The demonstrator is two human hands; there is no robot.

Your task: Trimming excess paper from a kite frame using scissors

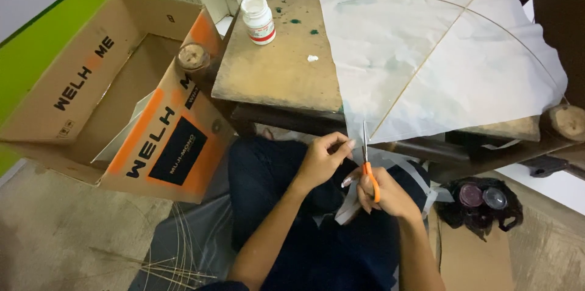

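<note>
Right hand (390, 196) clamped on orange-handled scissors (368, 166), left hand (320, 160) pinching white paper (426, 53) edge, open cardboard box (116, 90) far left holding pale sheets, capped white bottle (258, 19) above.

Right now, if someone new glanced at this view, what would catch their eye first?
Probably the orange-handled scissors in the right hand, blades up at the near edge of the big white paper sheet on the worn wooden table; the left hand pinches that edge beside them. A thin stick crosses the sheet diagonally. At left, an open orange-striped cardboard box tilts against the table, and a small white bottle stands on the table's far left.
</note>
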